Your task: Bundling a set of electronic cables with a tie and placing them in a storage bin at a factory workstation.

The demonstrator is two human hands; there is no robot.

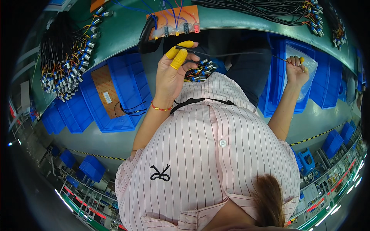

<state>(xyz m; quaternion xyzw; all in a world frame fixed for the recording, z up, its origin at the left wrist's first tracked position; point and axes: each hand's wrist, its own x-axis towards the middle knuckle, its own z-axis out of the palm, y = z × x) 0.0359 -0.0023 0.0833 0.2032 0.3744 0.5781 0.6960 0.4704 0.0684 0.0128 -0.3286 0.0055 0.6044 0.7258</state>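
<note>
My left hand (pixel 172 75), with yellow finger covers on two fingers, pinches the black end of a thin cable (pixel 241 53) near the bench edge. The cable runs right, nearly straight, to my right hand (pixel 296 74), whose fingers are closed on its other end, where a short orange-yellow stretch of wire shows. My right hand also has a yellow finger cover and is held out over the blue bins. Just beyond my left hand is an orange board (pixel 175 21) with blue and red wires and several small clips along its near edge. A bunch of silver-and-blue connectors (pixel 204 72) lies at my lap.
Piles of black cables with metal-ended connectors lie on the green bench (pixel 127 29), one connector pile (pixel 63 79) at left and another cable pile (pixel 262 10) at far right. A black handle-like object (pixel 147 36) hangs beside the board. Blue bins (pixel 100 102) stand below on both sides.
</note>
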